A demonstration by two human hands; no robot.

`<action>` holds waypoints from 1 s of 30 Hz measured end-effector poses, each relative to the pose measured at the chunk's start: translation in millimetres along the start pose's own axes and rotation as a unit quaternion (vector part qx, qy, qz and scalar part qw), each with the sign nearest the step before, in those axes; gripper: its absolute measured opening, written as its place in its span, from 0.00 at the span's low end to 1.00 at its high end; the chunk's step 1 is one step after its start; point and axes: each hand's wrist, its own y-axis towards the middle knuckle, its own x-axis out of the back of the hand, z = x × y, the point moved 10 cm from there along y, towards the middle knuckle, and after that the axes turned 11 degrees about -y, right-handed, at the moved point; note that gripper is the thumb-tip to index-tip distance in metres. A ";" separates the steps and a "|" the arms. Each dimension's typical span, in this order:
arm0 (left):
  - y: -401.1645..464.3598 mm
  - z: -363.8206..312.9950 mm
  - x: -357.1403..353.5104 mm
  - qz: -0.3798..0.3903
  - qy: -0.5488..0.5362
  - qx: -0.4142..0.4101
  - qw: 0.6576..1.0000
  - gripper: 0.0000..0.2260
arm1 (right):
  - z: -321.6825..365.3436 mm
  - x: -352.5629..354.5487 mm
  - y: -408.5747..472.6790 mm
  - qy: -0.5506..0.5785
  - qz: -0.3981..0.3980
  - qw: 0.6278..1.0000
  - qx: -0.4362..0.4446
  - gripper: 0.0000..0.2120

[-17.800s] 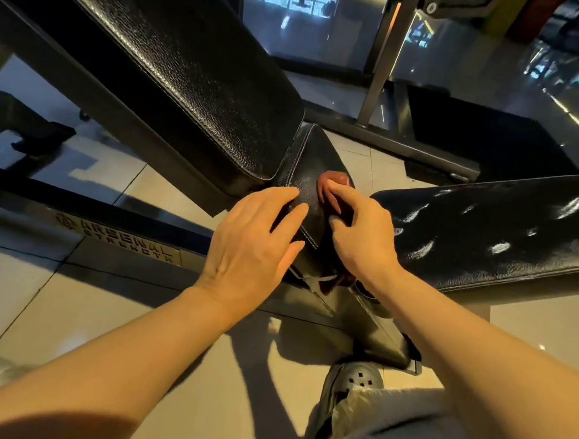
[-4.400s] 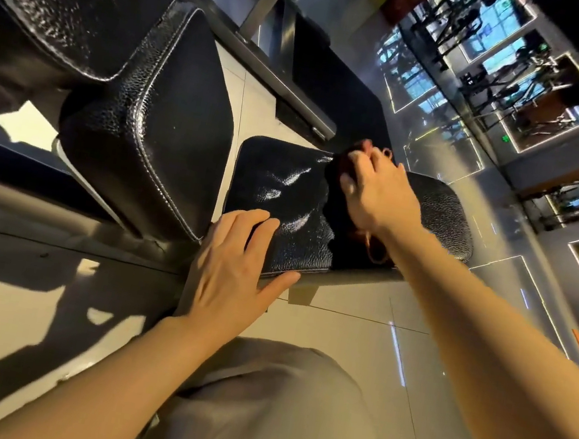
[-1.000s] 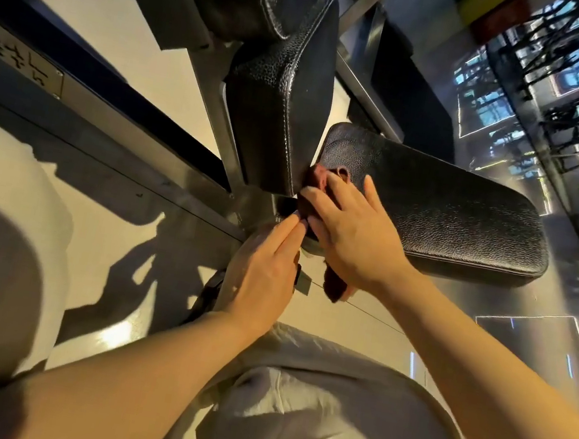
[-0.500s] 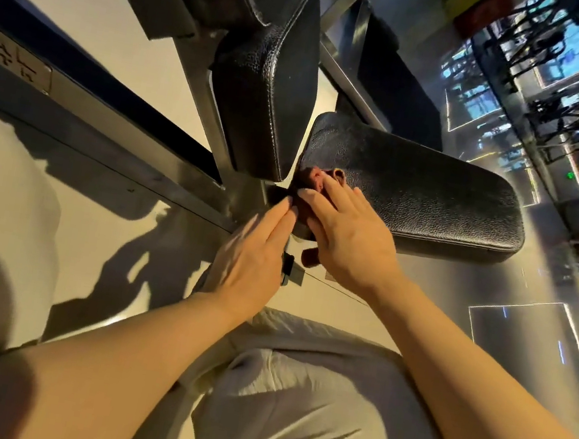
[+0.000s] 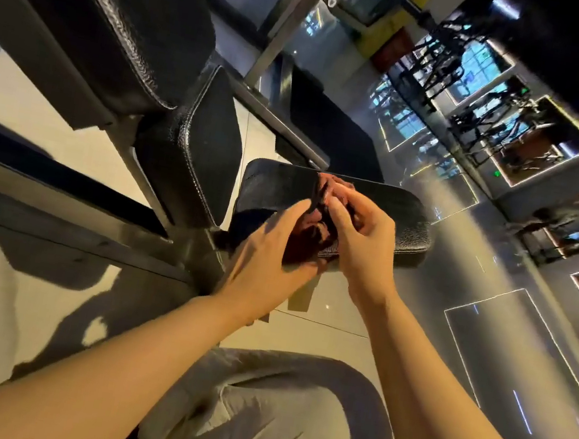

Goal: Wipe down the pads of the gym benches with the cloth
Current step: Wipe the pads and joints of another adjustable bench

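A dark red cloth (image 5: 313, 219) is bunched between both hands, held just above the near edge of a flat black bench pad (image 5: 411, 216). My left hand (image 5: 270, 258) cups the cloth from below and the left, fingers curled round it. My right hand (image 5: 362, 235) pinches the cloth's upper part with thumb and fingers. A tilted black seat pad (image 5: 207, 152) stands to the left, and a long black back pad (image 5: 98, 3) slopes up to the top left.
The bench's steel frame (image 5: 63, 208) crosses the tiled floor at left. My knees in grey trousers (image 5: 270, 419) fill the bottom. A dark floor mat (image 5: 329, 134) and an upright post (image 5: 283, 15) lie behind; mirrors and gym machines line the right.
Both hands have lifted off the gap between the pads. The cloth, pressed there under my right hand before, is now gathered up between both hands over the flat pad.
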 end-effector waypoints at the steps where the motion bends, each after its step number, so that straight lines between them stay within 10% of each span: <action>1: 3.1 -2.8 2.6 -0.002 0.006 -0.004 1.000 0.34 | 5.1 0.5 -0.3 0.011 -0.002 1.000 -0.003 0.08; 10: 12.8 -22.3 40.1 -0.021 0.032 -0.060 0.997 0.37 | -4.4 -6.7 15.8 0.059 0.037 0.990 -0.120 0.12; 19: 12.3 -31.0 41.7 0.029 0.051 -0.090 0.994 0.14 | -15.6 -48.4 -0.9 0.115 0.152 0.963 -0.189 0.24; 27: 15.9 -14.8 60.6 -0.111 -0.066 0.019 0.991 0.14 | 3.9 -51.7 -23.7 0.155 0.256 0.954 -0.029 0.25; 30: 16.6 -8.7 54.6 -0.101 -0.067 0.028 0.992 0.12 | -3.5 -37.4 -19.3 0.147 0.177 0.972 -0.037 0.21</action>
